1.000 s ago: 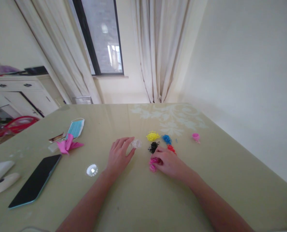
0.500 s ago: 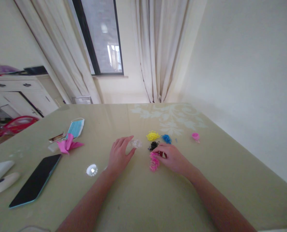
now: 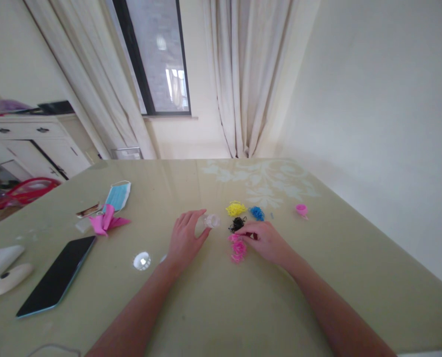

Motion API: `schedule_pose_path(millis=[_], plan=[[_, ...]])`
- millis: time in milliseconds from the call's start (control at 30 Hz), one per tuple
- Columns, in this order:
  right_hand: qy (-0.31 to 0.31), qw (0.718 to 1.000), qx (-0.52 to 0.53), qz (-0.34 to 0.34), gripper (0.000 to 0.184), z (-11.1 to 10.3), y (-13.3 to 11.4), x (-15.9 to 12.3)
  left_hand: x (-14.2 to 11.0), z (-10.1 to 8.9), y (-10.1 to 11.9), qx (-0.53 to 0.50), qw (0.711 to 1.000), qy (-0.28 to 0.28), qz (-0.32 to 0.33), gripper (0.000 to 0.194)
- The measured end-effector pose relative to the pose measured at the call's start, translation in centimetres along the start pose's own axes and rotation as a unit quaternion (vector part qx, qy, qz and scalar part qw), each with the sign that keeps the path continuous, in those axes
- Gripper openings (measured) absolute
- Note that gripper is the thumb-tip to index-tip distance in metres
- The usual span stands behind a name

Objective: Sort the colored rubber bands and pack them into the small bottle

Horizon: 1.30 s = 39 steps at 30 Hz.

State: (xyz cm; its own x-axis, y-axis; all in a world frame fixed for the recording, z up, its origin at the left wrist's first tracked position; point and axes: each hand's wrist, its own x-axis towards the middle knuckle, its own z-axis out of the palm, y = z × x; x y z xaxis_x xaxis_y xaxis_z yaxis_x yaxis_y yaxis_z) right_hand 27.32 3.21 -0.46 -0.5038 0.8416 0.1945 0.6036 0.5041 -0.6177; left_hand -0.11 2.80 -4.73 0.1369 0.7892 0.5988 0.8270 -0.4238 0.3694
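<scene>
On the table, my left hand (image 3: 186, 238) curves its thumb and fingers around a small clear jar (image 3: 212, 221), gripping it at the side. My right hand (image 3: 264, 241) is closed in a pinch at the upper edge of a pile of pink rubber bands (image 3: 238, 249); the exact number between the fingertips is too small to tell. Just beyond those fingers lies a heap of black rubber bands (image 3: 237, 224). Yellow rubber bands (image 3: 235, 208) and blue rubber bands (image 3: 257, 213) sit farther back. Something dark red shows partly beneath the right fingers.
A pink cup-like piece (image 3: 301, 210) stands to the right. On the left are a clear round lid (image 3: 142, 261), a dark-screened tablet or phone (image 3: 57, 275), a folded pink paper shape (image 3: 107, 221), a blue face mask (image 3: 118, 196) and a white mouse (image 3: 10, 280).
The right fingertips have shifted slightly at the top of the pink pile, and the pile's shape has altered. The left hand stays around the jar.
</scene>
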Motion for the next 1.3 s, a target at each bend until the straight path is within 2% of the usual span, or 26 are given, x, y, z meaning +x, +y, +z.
schedule_pose_path(millis=[200, 367, 467, 533, 700, 900, 1033, 1133, 1300], plan=[[0.026, 0.999, 0.04, 0.009, 0.018, -0.1, -0.1, -0.1, -0.1, 0.2, 0.1, 0.019, 1.0, 0.005, 0.018, 0.039], [0.084, 0.986, 0.144, -0.003, 0.027, -0.4, 0.0, 0.2, -0.2, 0.2, 0.0, 0.071, 0.996, 0.02, 0.058, 0.035], [0.124, 0.973, 0.197, -0.004, 0.026, -0.9, -0.7, 0.8, -0.2, 0.2, 0.1, 0.081, 0.994, 0.023, 0.068, 0.036], [0.138, 0.971, 0.194, -0.012, 0.024, -1.3, -1.6, 1.5, -0.2, 0.2, 0.3, 0.076, 0.994, 0.025, 0.068, 0.036], [0.098, 0.986, 0.127, -0.044, 0.023, -1.9, -3.4, 3.7, -0.1, 0.3, 0.7, 0.037, 0.998, 0.036, 0.046, 0.037], [0.019, 0.997, 0.01, -0.071, 0.018, -2.8, -4.1, 5.6, 0.0, 0.3, 0.8, 0.034, 0.999, 0.033, 0.013, 0.036], [-0.018, 0.986, -0.126, -0.105, 0.017, -2.8, -4.8, 6.4, -0.1, 0.3, 0.6, 0.066, 0.997, 0.037, 0.019, 0.037], [-0.053, 0.969, -0.218, -0.104, 0.021, -2.2, -5.5, 6.7, -0.2, 0.3, 0.4, 0.093, 0.994, 0.039, 0.035, 0.036], [-0.086, 0.955, -0.274, -0.076, 0.022, -1.9, -6.5, 6.6, -0.3, 0.2, 0.3, 0.104, 0.993, 0.039, 0.048, 0.035]])
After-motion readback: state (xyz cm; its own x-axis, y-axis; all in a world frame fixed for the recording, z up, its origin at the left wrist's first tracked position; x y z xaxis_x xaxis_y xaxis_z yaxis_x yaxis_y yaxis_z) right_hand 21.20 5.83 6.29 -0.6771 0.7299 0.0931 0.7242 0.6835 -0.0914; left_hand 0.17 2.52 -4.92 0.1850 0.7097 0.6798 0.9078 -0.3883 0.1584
